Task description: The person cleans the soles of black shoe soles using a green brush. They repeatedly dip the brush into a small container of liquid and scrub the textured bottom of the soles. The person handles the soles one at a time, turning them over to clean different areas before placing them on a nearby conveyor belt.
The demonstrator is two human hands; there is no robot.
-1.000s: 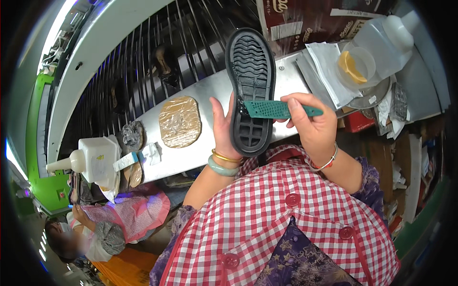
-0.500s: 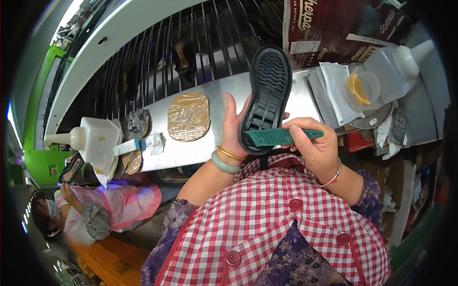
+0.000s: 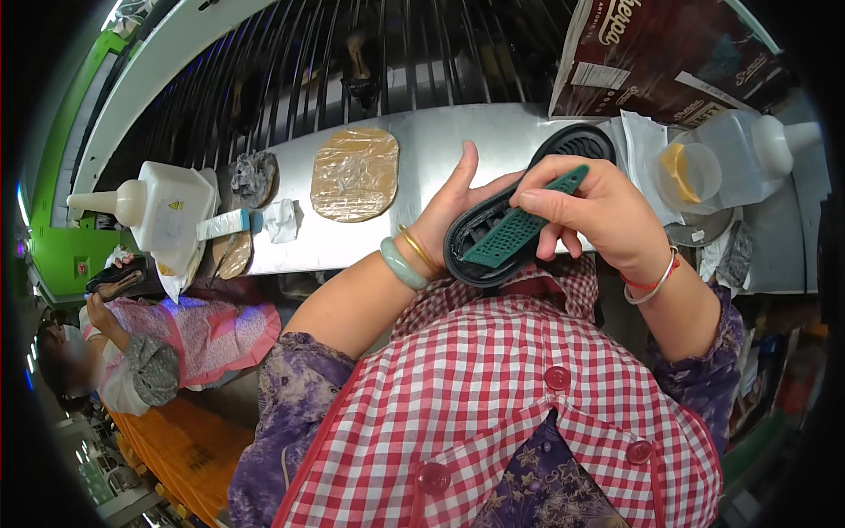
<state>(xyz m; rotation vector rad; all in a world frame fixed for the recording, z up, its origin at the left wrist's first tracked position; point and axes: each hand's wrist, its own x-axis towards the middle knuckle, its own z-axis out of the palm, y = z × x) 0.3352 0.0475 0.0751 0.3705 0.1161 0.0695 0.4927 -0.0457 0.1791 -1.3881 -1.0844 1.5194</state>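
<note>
A black rubber shoe sole point(image 3: 466, 233) lies tilted across my left hand point(image 3: 451, 198). That hand supports it from beneath and its side, the thumb raised and free, and the other fingers mostly hidden behind the sole. Between thumb and fingers, my right hand point(image 3: 590, 202) pinches a dark green perforated strip point(image 3: 510, 238). The strip slants over the sole's near end, its lower tip inside the raised rim. Ribs and hollows show in the sole around it. My right hand covers the sole's middle.
On the metal bench point(image 3: 414, 141) lies a brown wrapped pad point(image 3: 354, 174). A white spouted bottle point(image 3: 172, 216) stands left; a second bottle point(image 3: 735, 167) and a clear cup point(image 3: 700, 172) stand right, below a maroon box point(image 3: 651, 66). Metal bars point(image 3: 431, 62) line the back. Another person point(image 3: 167, 352) sits left.
The sole has tipped over to the right and come lower. My right hand has turned the green strip from nearly level to a steep slant, its lower tip now within the sole's rim.
</note>
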